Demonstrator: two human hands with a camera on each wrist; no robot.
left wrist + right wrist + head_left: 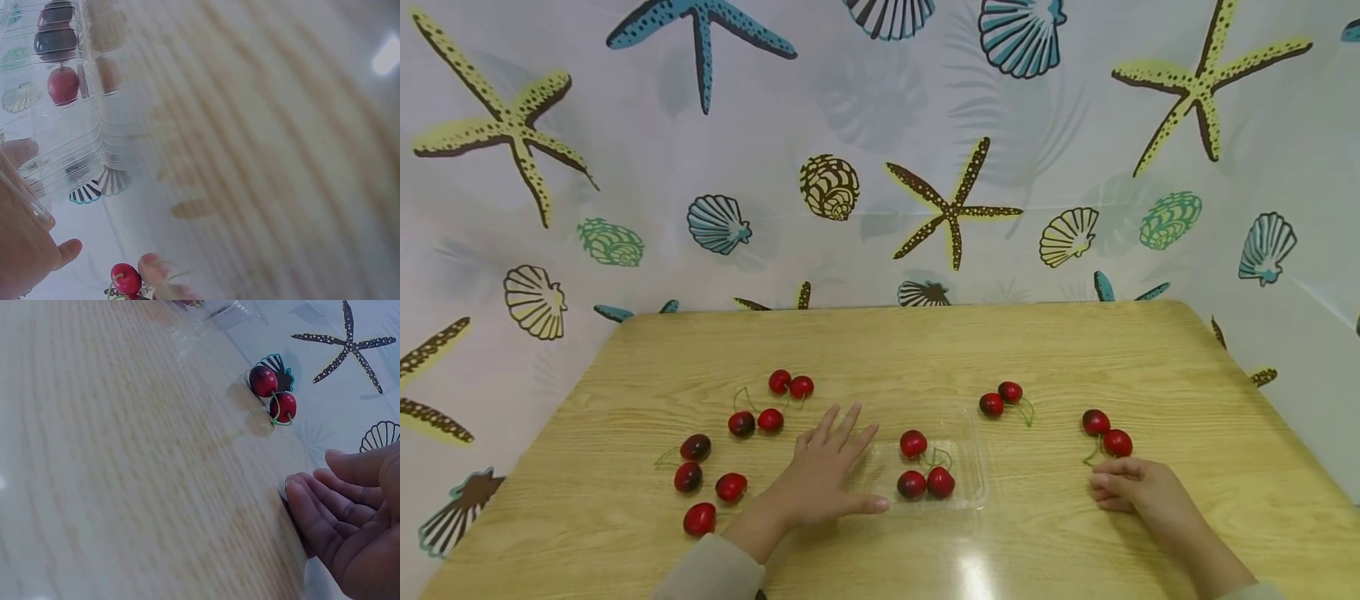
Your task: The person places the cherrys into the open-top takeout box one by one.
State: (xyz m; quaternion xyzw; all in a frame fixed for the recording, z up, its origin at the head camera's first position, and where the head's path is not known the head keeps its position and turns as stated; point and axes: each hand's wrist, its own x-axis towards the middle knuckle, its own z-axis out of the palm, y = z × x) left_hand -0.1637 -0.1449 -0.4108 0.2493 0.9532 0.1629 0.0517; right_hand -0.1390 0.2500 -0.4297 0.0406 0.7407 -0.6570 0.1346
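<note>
Closest to the head camera is the bare front strip of the wooden table point(925, 350), with a glare spot on it, and two sleeved forearms coming in from the bottom edge. Left hand point(827, 475) lies flat on the wood, fingers straight and spread, thumb stuck out sideways so its tip touches the near left corner of the clear plastic tray point(973, 492). That tray sits mid-table between the two hands and has three cherries in it point(925, 471), one at the back and two side by side in front. Right hand point(1138, 487) rests on the table well off to the right, fingers loosely curled and close together, holding nothing, with a pair of cherries point(1107, 433) just beyond its fingertips. Another joined pair point(1002, 398) sits past the tray's far right corner, and a loose bunch point(737, 442) is scattered left of the left hand. Seashell and starfish curtain point(880, 150) all around behind.

Left wrist view is pretty blurry: ribbed tray wall point(75, 125) up close with cherries showing through it point(62, 84), fingertips point(65, 250) spread apart, one loose cherry point(126, 278) beside them.

Right wrist view: fingers point(325, 515) relaxed and pressed side by side, palm empty, the joined pair point(274, 394) lying further off on the wood, apart from the hand.
</note>
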